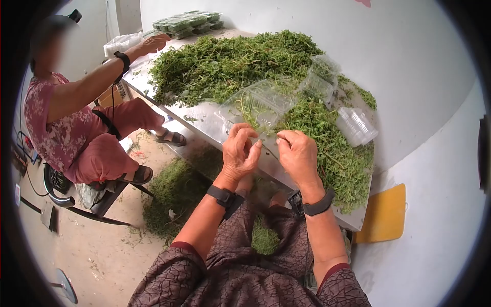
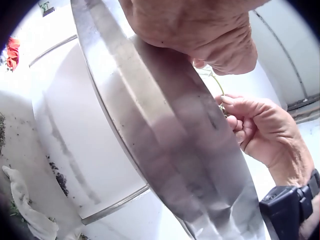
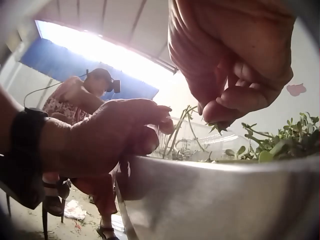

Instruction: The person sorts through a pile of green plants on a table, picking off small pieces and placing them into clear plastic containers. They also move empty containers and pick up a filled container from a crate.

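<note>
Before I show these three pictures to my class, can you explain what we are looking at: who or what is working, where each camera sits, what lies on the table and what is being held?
No machine is at work: these are a person's two bare hands. The wide picture comes from a camera on the person's head, looking down; the other two come from cameras strapped to each wrist, looking low across the table's edge. On the metal table lies a big heap of green herbs, with clear plastic boxes: an open one just beyond the hands, others to the side. The left hand and right hand are at the near edge, each pinching thin herb sprigs between fingertips. A second person sits at the left, reaching to the table. Filled boxes are stacked at the far end.
</note>
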A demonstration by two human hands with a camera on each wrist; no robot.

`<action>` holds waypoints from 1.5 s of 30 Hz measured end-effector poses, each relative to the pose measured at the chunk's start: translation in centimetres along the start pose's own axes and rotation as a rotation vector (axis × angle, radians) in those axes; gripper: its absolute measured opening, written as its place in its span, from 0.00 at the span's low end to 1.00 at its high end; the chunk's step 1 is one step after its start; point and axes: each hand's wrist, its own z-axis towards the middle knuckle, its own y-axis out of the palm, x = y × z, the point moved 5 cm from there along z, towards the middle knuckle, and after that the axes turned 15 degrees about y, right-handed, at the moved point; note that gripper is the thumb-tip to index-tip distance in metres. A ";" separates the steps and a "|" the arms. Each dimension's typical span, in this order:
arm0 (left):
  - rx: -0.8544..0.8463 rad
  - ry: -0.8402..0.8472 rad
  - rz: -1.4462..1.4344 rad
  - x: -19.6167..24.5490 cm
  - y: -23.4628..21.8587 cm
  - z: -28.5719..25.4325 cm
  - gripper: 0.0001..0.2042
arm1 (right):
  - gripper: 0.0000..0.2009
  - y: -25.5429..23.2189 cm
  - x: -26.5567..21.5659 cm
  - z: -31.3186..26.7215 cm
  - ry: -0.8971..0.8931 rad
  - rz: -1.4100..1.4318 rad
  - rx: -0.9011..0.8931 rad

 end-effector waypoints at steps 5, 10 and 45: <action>-0.011 0.000 -0.014 1.0 -0.8 -0.3 0.10 | 0.05 -3.2 -2.7 0.0 -0.137 -0.059 0.114; -0.042 0.069 0.030 2.6 -1.6 -0.7 0.10 | 0.06 -3.2 -4.4 -0.6 -0.297 -0.102 0.184; -0.582 0.353 0.505 5.3 -2.7 1.9 0.23 | 0.11 -0.5 -2.3 -3.2 -0.238 -0.119 0.091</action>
